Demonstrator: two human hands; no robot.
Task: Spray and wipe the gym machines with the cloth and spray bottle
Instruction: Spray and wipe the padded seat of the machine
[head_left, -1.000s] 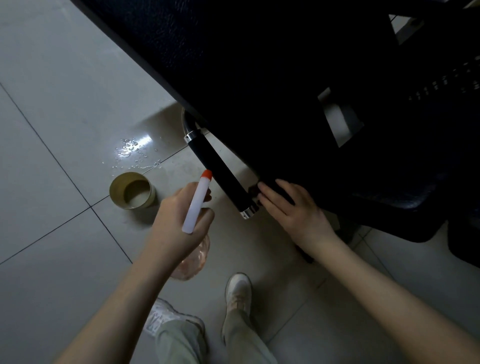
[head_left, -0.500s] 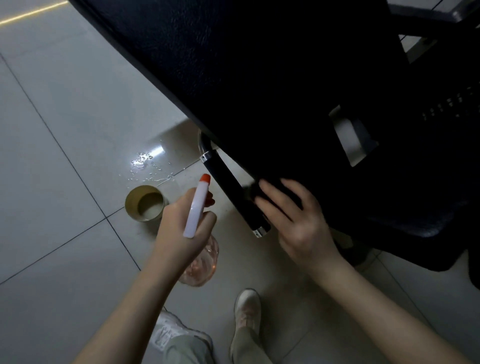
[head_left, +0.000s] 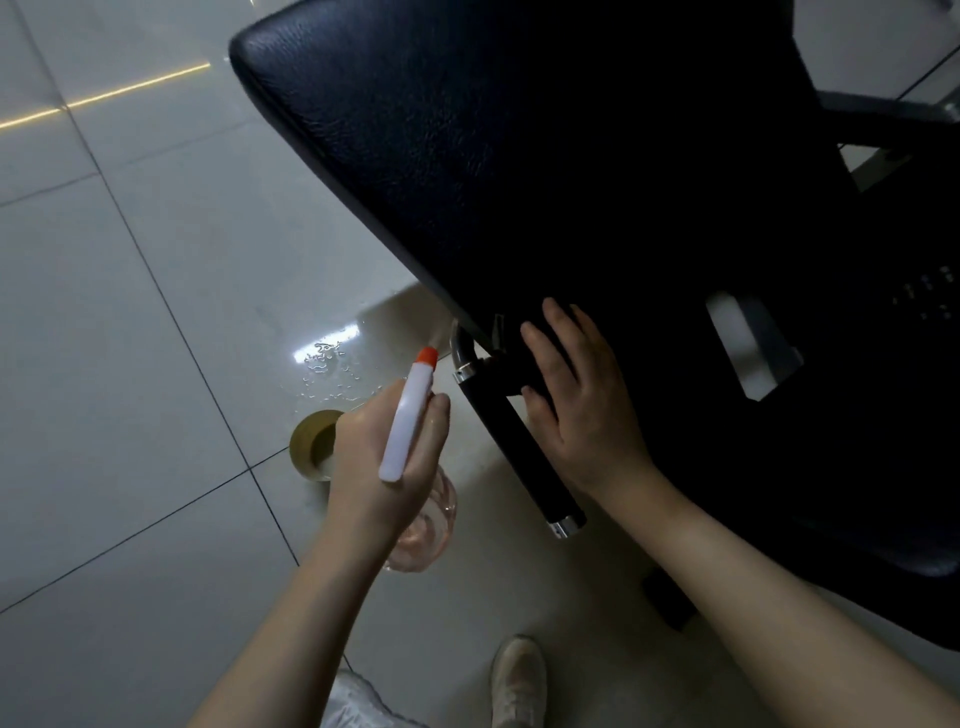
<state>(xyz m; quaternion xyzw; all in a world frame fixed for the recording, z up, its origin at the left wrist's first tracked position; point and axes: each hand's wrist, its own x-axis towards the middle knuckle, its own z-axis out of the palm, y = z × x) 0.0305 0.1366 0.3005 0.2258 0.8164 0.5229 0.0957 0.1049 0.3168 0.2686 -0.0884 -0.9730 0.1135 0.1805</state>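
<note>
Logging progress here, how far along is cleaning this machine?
Done: spraying seems to have happened, since droplets lie on the floor under the handle. In hand: the left hand holds the bottle, and the right hand presses a dark cloth against the handle's top end. Left: the lower handle and the pad; nothing shows whether they are wiped.

**Bare arms, pale trainers**

The left forearm (head_left: 291, 623) and the right forearm (head_left: 753, 597) are uncovered from the wrist to the frame's edge. The left hand (head_left: 384, 457) and the right hand (head_left: 576, 405) are bare as well. At the bottom of the view are two light, off-white trainers. The right shoe (head_left: 519, 680) has a rounded toe and a soft, dull upper. The left shoe (head_left: 358, 699) looks whiter and is cut off by the frame; its detail is too blurred to tell.
</note>
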